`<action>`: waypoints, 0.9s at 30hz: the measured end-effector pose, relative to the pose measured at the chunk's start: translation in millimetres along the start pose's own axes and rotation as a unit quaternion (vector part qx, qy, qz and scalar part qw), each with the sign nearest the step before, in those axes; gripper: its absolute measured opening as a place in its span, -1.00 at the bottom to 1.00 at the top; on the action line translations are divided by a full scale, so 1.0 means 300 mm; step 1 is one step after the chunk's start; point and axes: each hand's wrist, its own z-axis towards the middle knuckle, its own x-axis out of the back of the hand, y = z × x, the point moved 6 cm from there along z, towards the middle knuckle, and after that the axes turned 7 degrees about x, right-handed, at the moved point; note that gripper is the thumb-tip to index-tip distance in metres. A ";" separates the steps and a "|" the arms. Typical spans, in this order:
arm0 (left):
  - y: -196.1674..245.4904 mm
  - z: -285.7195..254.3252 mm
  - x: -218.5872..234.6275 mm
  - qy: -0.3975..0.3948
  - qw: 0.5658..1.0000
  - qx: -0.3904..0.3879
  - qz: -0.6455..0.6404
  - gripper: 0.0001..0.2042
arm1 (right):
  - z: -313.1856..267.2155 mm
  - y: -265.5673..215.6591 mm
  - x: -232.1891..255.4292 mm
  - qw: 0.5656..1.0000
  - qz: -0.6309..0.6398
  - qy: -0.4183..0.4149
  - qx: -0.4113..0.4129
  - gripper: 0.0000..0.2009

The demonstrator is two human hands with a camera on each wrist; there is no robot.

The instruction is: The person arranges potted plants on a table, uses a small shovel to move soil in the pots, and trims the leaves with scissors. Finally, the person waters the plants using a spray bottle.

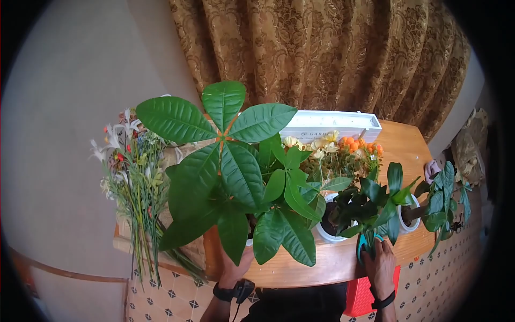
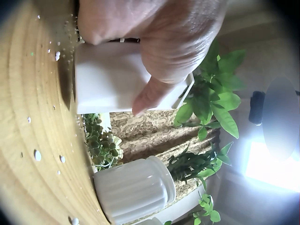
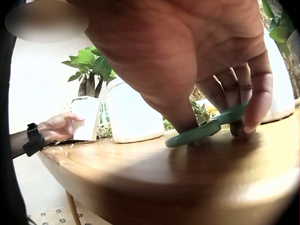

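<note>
My left hand (image 1: 236, 266) (image 2: 164, 42) (image 3: 58, 127) grips a white angular pot (image 2: 103, 82) (image 3: 86, 119), its thumb lying along the side. A tall broad-leaved plant (image 1: 242, 174) (image 3: 89, 65) rises from this pot and covers most of it in the head view. At the table's front edge my right hand (image 1: 382, 266) (image 3: 187, 51) holds the green handles of scissors (image 1: 361, 249) (image 3: 197, 135), with thumb and fingers around them. Leaves and the hand hide the blades.
Two round white-potted plants (image 1: 331, 239) (image 1: 410, 228) stand right of centre. Cut flowers (image 1: 142, 182) lie at the left on the wooden table (image 1: 300, 268). Behind are orange and cream flowers (image 1: 343, 147) and a white box (image 1: 332, 121). A red stool (image 1: 359, 298) stands below the edge.
</note>
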 end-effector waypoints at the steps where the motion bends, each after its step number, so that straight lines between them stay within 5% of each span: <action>1: -0.014 0.001 0.004 0.006 1.000 -0.011 0.013 -0.26 | -0.004 0.003 -0.005 1.000 -0.008 0.000 -0.001 -0.49; 8: -0.008 -0.004 0.001 -0.005 0.999 -0.047 0.010 -0.28 | -0.022 -0.018 0.015 0.994 -0.052 0.077 0.050 -0.62; 14: 0.021 -0.033 0.012 0.003 0.997 -0.028 0.071 -0.31 | -0.052 -0.182 0.123 0.993 0.031 0.089 0.076 -0.74; 16: -0.026 -0.038 0.020 0.002 0.998 -0.026 0.060 -0.32 | -0.054 -0.251 0.087 0.973 0.142 0.073 0.169 -0.83; 21: -0.013 -0.058 0.021 0.003 1.000 0.000 0.019 -0.39 | 0.029 -0.524 0.046 0.889 0.325 0.006 0.321 -0.70; 24: -0.056 -0.089 0.056 0.026 0.986 -0.127 0.109 -0.41 | 0.103 -0.651 0.027 0.868 0.346 -0.005 0.357 -0.52; 25: -0.143 -0.088 0.073 -0.020 0.997 -0.040 0.068 -0.40 | 0.126 -0.701 0.039 0.849 0.359 0.021 0.388 -0.48; 27: -0.090 -0.088 0.045 -0.063 0.997 0.044 0.025 -0.38 | 0.156 -0.739 0.024 0.827 0.370 0.048 0.421 -0.44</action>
